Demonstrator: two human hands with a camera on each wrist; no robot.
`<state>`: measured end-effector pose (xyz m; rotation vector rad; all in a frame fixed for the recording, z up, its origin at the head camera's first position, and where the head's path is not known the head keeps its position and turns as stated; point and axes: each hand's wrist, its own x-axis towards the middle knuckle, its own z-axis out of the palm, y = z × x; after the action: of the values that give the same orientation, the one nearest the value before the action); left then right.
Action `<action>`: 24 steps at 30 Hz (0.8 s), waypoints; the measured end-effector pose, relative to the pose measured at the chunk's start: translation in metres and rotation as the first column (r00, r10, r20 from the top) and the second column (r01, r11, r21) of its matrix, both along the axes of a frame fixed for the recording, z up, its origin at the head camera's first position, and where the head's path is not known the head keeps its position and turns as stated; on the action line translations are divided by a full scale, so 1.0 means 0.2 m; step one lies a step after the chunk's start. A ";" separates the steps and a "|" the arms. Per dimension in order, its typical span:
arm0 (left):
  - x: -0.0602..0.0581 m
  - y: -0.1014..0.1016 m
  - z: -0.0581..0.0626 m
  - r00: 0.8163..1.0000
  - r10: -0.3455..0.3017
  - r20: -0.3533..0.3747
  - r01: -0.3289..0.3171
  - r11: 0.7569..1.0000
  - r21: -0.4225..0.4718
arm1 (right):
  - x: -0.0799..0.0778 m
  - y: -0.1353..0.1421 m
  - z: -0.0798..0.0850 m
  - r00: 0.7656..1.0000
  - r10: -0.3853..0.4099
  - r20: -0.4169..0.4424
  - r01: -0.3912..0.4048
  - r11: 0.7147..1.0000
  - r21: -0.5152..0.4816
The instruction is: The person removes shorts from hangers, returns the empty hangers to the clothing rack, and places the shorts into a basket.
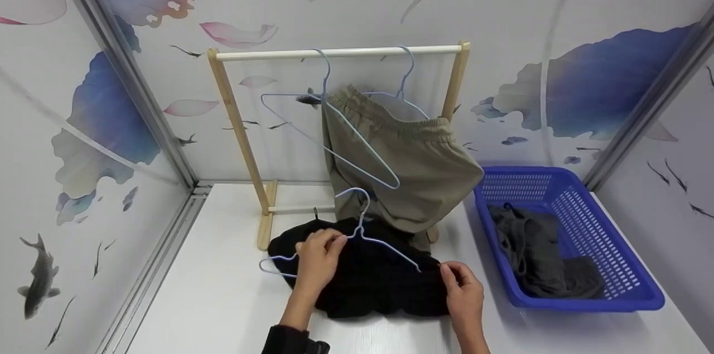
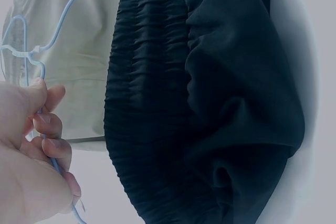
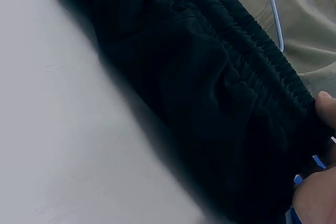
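Sideways runs the held hanger, its hook curling left.

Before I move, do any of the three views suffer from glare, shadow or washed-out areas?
Head view: mostly clear, small bright glare streaks high on the flower-printed white wall; left wrist view: pale, bluish-grey cast, folds of the black elastic-waisted cloth garment sinking into dark; right wrist view: garment very dark, soft shadow along its edge on the flat white tabletop.

Black left sleeve, both hands bare.
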<state>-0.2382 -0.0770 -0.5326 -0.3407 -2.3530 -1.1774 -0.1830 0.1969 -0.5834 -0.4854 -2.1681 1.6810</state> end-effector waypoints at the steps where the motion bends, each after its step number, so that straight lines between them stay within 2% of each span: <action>1: 0.00 0.00 0.00 1.000 0.001 0.002 -0.001 1.000 -0.001 | 0.00 0.00 0.00 1.000 0.002 -0.006 -0.002 1.000 -0.008; 12: -0.01 -0.02 0.01 0.999 0.021 0.040 -0.021 1.000 0.007 | -0.01 0.00 -0.02 0.999 0.020 -0.037 -0.025 0.991 -0.135; 20: -0.01 -0.03 0.00 0.999 0.041 0.028 -0.041 0.999 0.018 | 0.00 0.00 -0.03 0.995 0.086 0.048 -0.080 0.989 -0.122; 24: -0.01 -0.03 0.00 0.999 0.038 0.033 -0.038 0.999 0.022 | 0.00 0.01 -0.03 0.993 0.099 0.067 -0.087 0.982 -0.167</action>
<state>-0.2411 -0.0834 -0.5325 -0.2700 -2.3615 -1.1988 -0.1829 0.1990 -0.5889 -0.5055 -2.1448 1.9320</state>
